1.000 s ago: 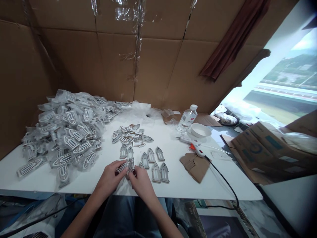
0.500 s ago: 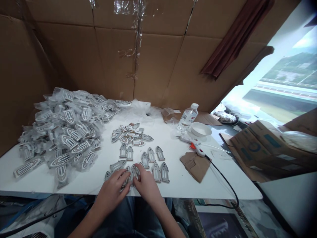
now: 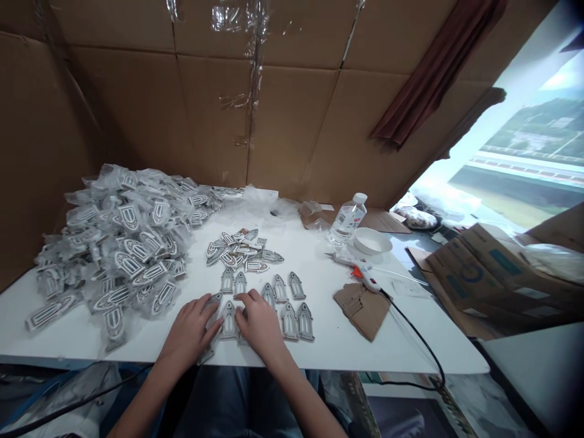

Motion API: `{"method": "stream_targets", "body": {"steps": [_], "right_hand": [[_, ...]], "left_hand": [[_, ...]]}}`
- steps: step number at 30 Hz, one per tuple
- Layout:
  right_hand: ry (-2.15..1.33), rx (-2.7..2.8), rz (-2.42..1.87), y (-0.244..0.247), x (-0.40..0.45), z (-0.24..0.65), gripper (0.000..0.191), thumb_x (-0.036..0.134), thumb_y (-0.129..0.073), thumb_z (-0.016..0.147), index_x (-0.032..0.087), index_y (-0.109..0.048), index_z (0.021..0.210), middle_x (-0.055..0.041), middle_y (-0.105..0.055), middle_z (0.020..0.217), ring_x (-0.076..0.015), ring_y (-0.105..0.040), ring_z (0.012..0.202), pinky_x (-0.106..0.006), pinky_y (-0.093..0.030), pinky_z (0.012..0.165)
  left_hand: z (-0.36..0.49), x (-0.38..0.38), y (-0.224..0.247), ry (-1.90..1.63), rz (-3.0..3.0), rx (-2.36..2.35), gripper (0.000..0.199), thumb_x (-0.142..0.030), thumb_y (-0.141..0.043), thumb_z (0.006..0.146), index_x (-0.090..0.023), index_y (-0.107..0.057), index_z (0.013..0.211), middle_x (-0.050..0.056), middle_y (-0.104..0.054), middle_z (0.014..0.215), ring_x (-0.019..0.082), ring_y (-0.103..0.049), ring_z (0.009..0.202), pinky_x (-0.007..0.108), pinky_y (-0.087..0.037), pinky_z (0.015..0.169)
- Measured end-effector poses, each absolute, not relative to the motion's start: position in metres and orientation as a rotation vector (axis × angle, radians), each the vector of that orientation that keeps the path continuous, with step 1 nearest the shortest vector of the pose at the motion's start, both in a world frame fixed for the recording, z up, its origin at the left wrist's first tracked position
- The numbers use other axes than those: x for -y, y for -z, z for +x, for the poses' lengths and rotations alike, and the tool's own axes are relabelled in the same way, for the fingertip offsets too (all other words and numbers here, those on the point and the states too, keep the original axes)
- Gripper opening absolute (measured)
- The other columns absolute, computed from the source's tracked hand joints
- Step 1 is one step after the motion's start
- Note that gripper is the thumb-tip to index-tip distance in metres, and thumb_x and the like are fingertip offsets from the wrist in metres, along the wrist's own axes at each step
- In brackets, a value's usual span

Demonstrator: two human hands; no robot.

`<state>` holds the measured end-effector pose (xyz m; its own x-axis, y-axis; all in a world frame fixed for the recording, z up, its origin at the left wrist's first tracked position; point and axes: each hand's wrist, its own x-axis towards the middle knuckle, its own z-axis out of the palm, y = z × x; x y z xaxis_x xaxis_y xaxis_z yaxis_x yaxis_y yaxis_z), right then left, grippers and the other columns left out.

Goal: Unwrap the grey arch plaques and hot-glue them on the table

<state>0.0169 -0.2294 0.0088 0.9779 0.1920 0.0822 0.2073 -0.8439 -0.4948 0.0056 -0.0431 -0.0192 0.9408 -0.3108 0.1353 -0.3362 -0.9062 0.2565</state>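
Flanking one arch (image 3: 229, 321): left hand (image 3: 186, 334), right hand (image 3: 261, 328); both grips unclear. Left of gun (image 3: 370, 281): several arches (image 3: 305, 321) laid out, heap (image 3: 245, 250) loose, pile (image 3: 132, 243) bagged.

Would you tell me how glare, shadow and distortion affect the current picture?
Head view: daylight washes out the window; the cardboard wall darkens toward the left; clear tape glints; the wide lens seems to stretch the boxes; print on the bottle looks too soft to read.

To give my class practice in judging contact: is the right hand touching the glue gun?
Apart. The head view shows the right hand well clear of the glue gun, with arched pieces and bare white tabletop between them.
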Motion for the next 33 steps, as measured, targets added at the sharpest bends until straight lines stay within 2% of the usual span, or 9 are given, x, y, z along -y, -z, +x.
{"method": "stream_targets", "body": {"steps": [5,7,10,20,25,27,29,33], "right_hand": [[0.151,0.347,-2.669,-0.003,0.222,0.029,0.029,0.021,-0.048,0.083,0.020,-0.060,0.109,-0.0075,-0.057,0.113,-0.0225,-0.049,0.108,-0.032,-0.039,0.085],[0.170,0.378,-2.702,0.000,0.222,0.032,0.030,0.023,-0.050,0.083,0.019,-0.059,0.111,-0.0083,-0.055,0.119,-0.0240,-0.047,0.110,-0.036,-0.037,0.091],[0.165,0.390,-2.728,0.003,0.223,0.033,0.027,0.023,-0.052,0.083,0.019,-0.061,0.108,-0.0083,-0.057,0.117,-0.0240,-0.047,0.109,-0.039,-0.033,0.095],[0.238,0.364,-2.690,0.002,0.230,0.021,0.016,0.021,-0.054,0.081,0.016,-0.065,0.093,-0.0074,-0.060,0.098,-0.0227,-0.050,0.100,-0.038,-0.034,0.096],[0.346,0.370,-2.578,0.005,0.235,0.010,0.021,0.021,-0.057,0.080,0.018,-0.063,0.100,-0.0066,-0.059,0.106,-0.0227,-0.049,0.104,-0.037,-0.035,0.097],[0.346,0.400,-2.546,0.006,0.238,0.003,0.026,0.022,-0.058,0.079,0.020,-0.062,0.105,-0.0071,-0.057,0.111,-0.0237,-0.048,0.107,-0.039,-0.034,0.098],[0.328,0.430,-2.527,0.007,0.240,-0.004,0.031,0.024,-0.059,0.079,0.021,-0.060,0.110,-0.0079,-0.055,0.115,-0.0248,-0.047,0.110,-0.041,-0.034,0.100],[0.332,0.437,-2.501,0.009,0.244,-0.015,0.033,0.026,-0.057,0.081,0.021,-0.058,0.114,-0.0088,-0.052,0.122,-0.0249,-0.045,0.116,-0.044,-0.033,0.103]], "left_hand": [[0.018,0.047,0.017,-0.173,2.874,0.277,0.039,-0.040,-0.037,0.093,-0.019,-0.060,0.117,0.011,-0.051,0.125,0.025,-0.049,0.114,0.040,-0.042,0.096],[0.022,0.048,0.016,-0.193,2.902,0.232,0.039,-0.039,-0.036,0.093,-0.017,-0.061,0.114,0.012,-0.051,0.121,0.025,-0.050,0.111,0.038,-0.042,0.094],[0.026,0.046,0.015,-0.196,2.930,0.193,0.039,-0.038,-0.035,0.093,-0.016,-0.058,0.116,0.011,-0.053,0.117,0.024,-0.052,0.106,0.036,-0.042,0.093],[0.053,0.042,0.016,-0.208,2.968,0.084,0.045,-0.037,-0.034,0.093,-0.012,-0.052,0.126,0.015,-0.049,0.123,0.026,-0.049,0.110,0.038,-0.040,0.096],[0.065,0.050,0.011,-0.066,2.881,0.349,0.044,-0.037,-0.038,0.092,-0.022,-0.049,0.132,0.010,-0.051,0.123,0.025,-0.047,0.113,0.039,-0.039,0.099],[0.064,0.055,0.009,-0.003,2.842,0.405,0.044,-0.037,-0.038,0.092,-0.022,-0.050,0.132,0.011,-0.051,0.124,0.025,-0.046,0.115,0.040,-0.039,0.101],[0.060,0.059,0.007,0.047,2.793,0.442,0.046,-0.039,-0.038,0.092,-0.021,-0.049,0.133,0.012,-0.046,0.132,0.026,-0.042,0.122,0.041,-0.036,0.105],[0.041,0.058,0.006,0.126,2.684,0.460,0.055,-0.050,-0.037,0.091,-0.024,-0.041,0.140,0.009,-0.022,0.151,0.025,-0.028,0.137,0.041,-0.028,0.112]]}}
